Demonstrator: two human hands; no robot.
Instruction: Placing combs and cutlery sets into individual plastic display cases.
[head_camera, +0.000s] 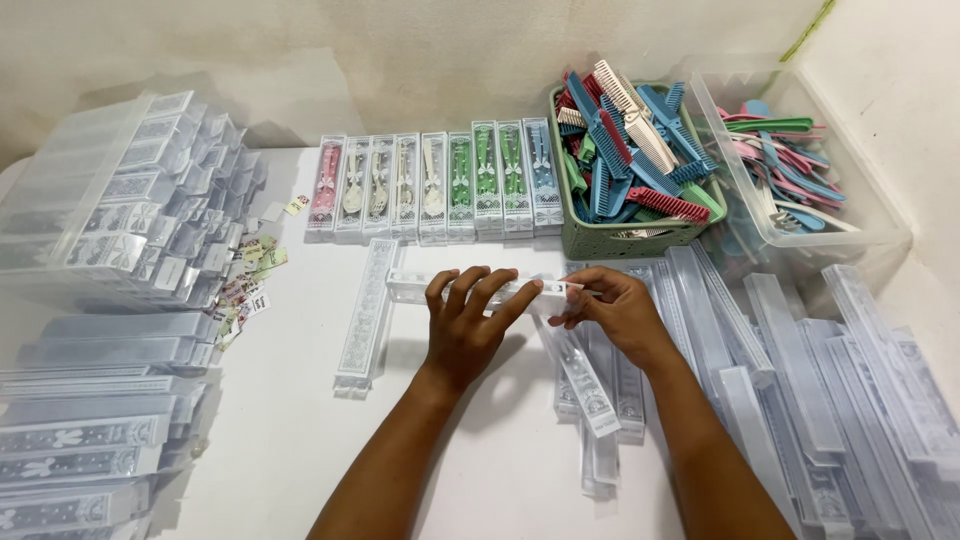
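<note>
My left hand (468, 322) lies over a long clear plastic case (410, 288) held crosswise above the white table (300, 440). At the case's right end, my right hand (612, 310) pinches it with the fingertips. A second clear case with white lace print (365, 312) lies lengthwise just left of my left hand. A row of filled cases (435, 185), pink, cream, green and blue, stands side by side beyond the hands.
A green basket (630, 240) heaped with coloured combs sits at the back. Right of it is a clear tub (830, 225) of more combs. Empty clear cases (820, 390) pile up on the right, stacked ones (110, 300) on the left, with small paper labels (245, 285) beside them.
</note>
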